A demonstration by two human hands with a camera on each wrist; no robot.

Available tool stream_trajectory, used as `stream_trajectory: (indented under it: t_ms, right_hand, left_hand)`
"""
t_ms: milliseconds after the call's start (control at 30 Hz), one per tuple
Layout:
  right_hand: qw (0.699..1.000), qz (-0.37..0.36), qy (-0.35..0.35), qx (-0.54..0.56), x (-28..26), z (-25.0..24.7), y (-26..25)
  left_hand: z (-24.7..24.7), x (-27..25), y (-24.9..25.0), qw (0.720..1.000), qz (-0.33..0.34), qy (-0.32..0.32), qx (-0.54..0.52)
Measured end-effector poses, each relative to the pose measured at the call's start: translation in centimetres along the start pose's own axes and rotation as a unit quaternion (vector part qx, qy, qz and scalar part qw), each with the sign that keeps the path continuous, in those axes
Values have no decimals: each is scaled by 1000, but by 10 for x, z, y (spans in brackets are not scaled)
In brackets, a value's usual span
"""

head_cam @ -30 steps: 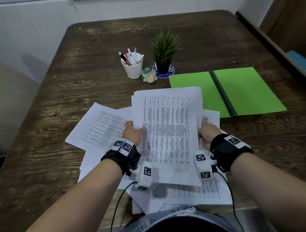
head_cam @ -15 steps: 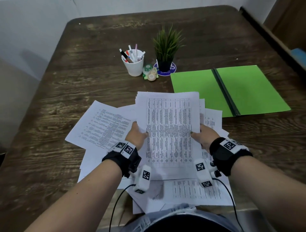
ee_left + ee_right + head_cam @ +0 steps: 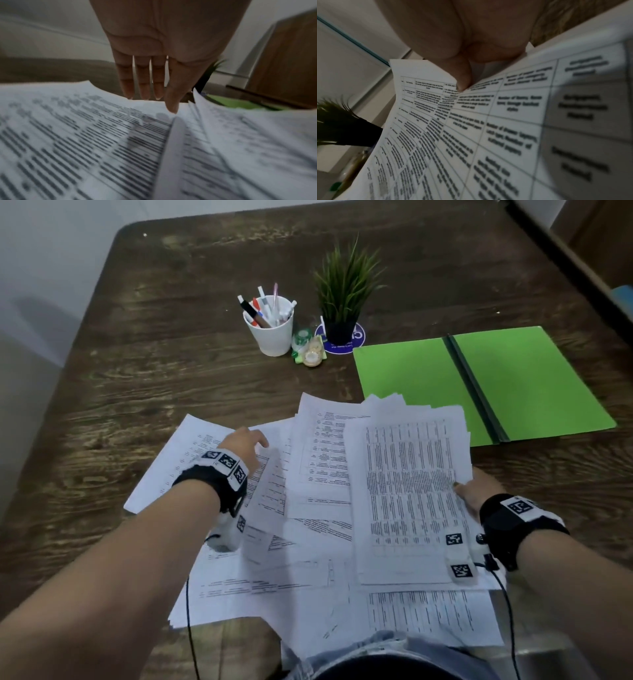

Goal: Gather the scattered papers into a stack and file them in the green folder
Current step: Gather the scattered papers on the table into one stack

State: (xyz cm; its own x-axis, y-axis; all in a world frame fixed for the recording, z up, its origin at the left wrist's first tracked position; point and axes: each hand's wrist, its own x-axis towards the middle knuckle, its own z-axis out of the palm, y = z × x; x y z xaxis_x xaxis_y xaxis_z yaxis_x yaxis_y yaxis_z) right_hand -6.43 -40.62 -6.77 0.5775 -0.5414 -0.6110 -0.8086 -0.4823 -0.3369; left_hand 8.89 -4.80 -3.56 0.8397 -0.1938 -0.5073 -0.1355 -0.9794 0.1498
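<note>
Right hand point(image 3: 474, 494) pinches the gathered stack point(image 3: 409, 494) at its right edge, thumb on top, sheets fanned and uneven at the far end; stack sits at about 4 o'clock from the worktop point(image 3: 171, 344) centre. Left hand point(image 3: 241, 446) is released, fingers straight, hovering just over the loose sheet point(image 3: 178, 460) at 8 o'clock; whether it touches is unclear. More loose papers point(image 3: 308, 587) lie overlapped at 6 o'clock, some hanging over the near edge. Green folder point(image 3: 513, 378) lies open and flat at 2 o'clock, just beyond the stack's far end. Step in hand, judged: collect the left-side sheet. To do it well, slide it toward the stack rather than pinching mid-page, tuck it under or onto the pile, keep the right grip firm so sheets don't splay, then square edges by tapping on the worktop before filing. Pen cup point(image 3: 270, 332) and potted plant point(image 3: 346, 292) sit at 12 o'clock, clear of the sweep.
</note>
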Motion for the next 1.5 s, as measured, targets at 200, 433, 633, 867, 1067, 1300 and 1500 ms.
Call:
stream_trajectory:
  t_ms: [200,433,633,867,1067,1300,1500]
  right_hand:
    - [1000,22,0,-7,17,5,1]
    - [1000,18,-5,-15,26,9,7]
    - [1000,20,5,-8,32,11,12]
    - [1000,18,-11,-17,29,11,9]
    - [1000,19,0,-8,30,11,10]
    - [1000,-3,-4,-3,34,10,17]
    - [1000,-2,-14,28,36,-1,27]
  left_hand:
    - [-9,33,-12,981,2,-52,188]
    - [-15,55,-8,954,27,-72,291]
    - [-15,65,-4,930,24,-88,355]
    - [-30,52,-18,948,-4,-50,315]
    - [-59,30,-41,976,-34,-61,206]
    - [-112,-20,-54,986,-96,69,118]
    - [-139,-63,-27,983,-58,166,48]
